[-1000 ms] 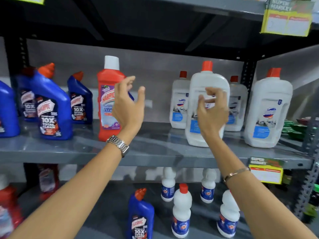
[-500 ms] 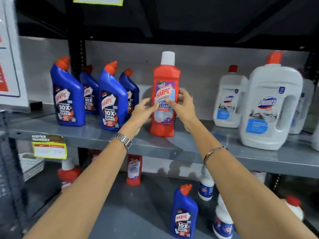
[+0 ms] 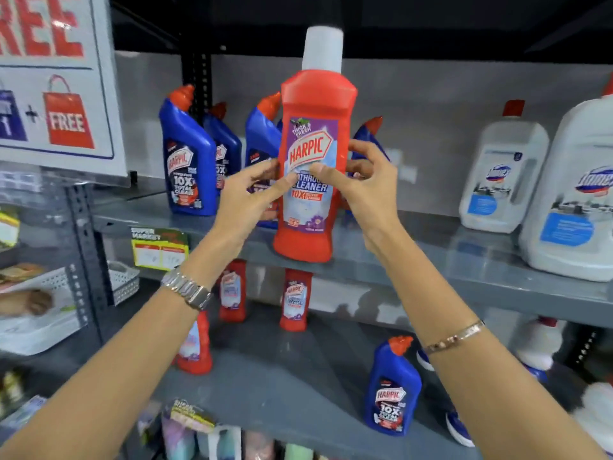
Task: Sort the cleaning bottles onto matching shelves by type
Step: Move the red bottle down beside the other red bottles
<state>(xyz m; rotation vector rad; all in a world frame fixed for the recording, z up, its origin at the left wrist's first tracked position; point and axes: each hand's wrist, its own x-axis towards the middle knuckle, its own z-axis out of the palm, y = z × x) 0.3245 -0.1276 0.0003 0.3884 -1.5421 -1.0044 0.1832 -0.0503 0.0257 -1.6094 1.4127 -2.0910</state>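
A tall red Harpic bathroom cleaner bottle [image 3: 315,104] with a white cap is held upright in front of the upper shelf [image 3: 431,260], its base just past the shelf's front edge. My left hand [image 3: 248,197] grips its left side and my right hand [image 3: 365,187] its right side, thumbs on the label. Several blue Harpic bottles [image 3: 189,161] stand behind on the shelf's left part. Big white jugs [image 3: 504,174] stand on the right part. On the lower shelf stand three red bottles [image 3: 295,300] and one blue bottle [image 3: 391,390].
A "FREE" offer sign [image 3: 56,81] hangs at upper left. A yellow price tag [image 3: 159,250] is clipped to the shelf edge. White baskets [image 3: 122,280] sit on the neighbouring rack at left. Small white bottles [image 3: 537,346] stand at lower right.
Both hands moved from the white jug area to the red bottle, closed on it and brought it up and closer. The view swung left.
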